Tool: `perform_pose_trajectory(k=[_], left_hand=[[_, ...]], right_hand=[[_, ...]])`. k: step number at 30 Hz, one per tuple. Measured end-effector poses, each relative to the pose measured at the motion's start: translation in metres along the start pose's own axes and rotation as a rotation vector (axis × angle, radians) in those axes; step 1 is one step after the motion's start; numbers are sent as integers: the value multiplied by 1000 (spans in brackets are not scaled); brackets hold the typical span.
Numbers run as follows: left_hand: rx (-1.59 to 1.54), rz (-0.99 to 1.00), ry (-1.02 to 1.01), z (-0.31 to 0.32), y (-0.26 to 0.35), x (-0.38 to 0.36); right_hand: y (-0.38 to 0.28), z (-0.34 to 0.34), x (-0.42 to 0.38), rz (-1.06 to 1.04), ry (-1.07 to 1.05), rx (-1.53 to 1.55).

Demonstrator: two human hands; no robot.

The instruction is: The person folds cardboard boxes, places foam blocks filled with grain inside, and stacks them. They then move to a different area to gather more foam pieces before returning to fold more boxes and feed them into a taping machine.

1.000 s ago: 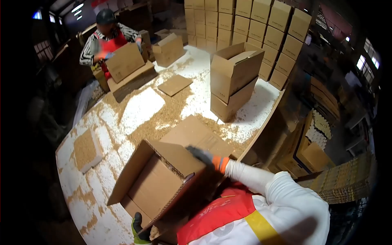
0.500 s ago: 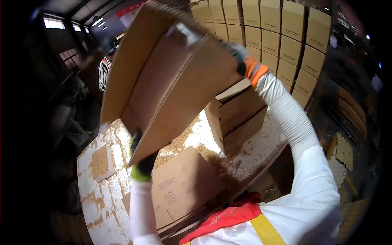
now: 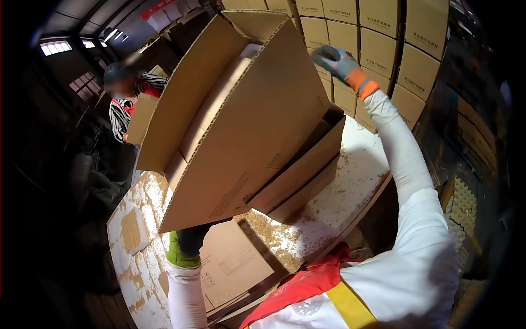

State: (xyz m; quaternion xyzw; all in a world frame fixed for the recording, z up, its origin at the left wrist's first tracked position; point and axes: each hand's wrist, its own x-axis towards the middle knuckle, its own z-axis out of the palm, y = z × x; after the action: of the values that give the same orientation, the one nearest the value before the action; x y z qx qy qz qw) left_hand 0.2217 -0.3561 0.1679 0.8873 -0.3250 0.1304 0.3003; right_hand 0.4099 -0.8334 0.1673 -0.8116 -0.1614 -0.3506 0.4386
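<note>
A large open cardboard box (image 3: 246, 120) is tilted above the table, its flaps spread. My left hand (image 3: 196, 238), in a dark glove with a green cuff, supports its lower edge; the fingers are hidden beneath the box. My right hand (image 3: 334, 61), in a grey glove with an orange cuff, is raised beside the box's upper right side, apart from it. Its fingers are curled, and what they hold, if anything, cannot be made out. Below lies a flat piece of cardboard (image 3: 233, 266) with print.
Stacked closed boxes (image 3: 378, 49) stand behind the table. The white table (image 3: 350, 189) carries scattered brown grains and a grain-covered block (image 3: 133, 230) at left. A co-worker (image 3: 123, 98) in striped sleeves is at the back left with cardboard.
The large box has turned and come lower and nearer. My right hand has left its upper edge and is now apart from it. The co-worker has come more into view.
</note>
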Motion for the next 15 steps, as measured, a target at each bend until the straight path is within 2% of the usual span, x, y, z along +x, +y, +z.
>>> perform_pose_trajectory(k=[1, 2, 3, 4, 5, 7, 9, 12, 14, 15], left_hand=[[-16, 19, -24, -3, 3, 1], [21, 22, 0, -4, 9, 5], [55, 21, 31, -4, 17, 11], [57, 20, 41, -6, 19, 12], [-21, 16, 4, -5, 10, 12], [-270, -78, -93, -1, -7, 17], [-823, -511, -69, 0, 15, 44], [-864, -757, -87, -8, 69, 80], [-932, -676, -192, -8, 44, 75], [-910, -680, -157, -5, 34, 74]], right_hand=[[23, -17, -3, 558, -344, 297], [13, -9, -19, 733, -641, 146], [50, 8, -63, 487, -566, 425], [111, 18, -79, 474, -719, 213], [114, 16, -89, 527, -728, 230], [108, 5, -95, 641, -606, 386], [115, 2, -103, 671, -438, 554], [130, 13, -134, 637, -145, 891], [135, 30, -157, 577, 35, 1119], [130, 41, -168, 541, 105, 1183]])
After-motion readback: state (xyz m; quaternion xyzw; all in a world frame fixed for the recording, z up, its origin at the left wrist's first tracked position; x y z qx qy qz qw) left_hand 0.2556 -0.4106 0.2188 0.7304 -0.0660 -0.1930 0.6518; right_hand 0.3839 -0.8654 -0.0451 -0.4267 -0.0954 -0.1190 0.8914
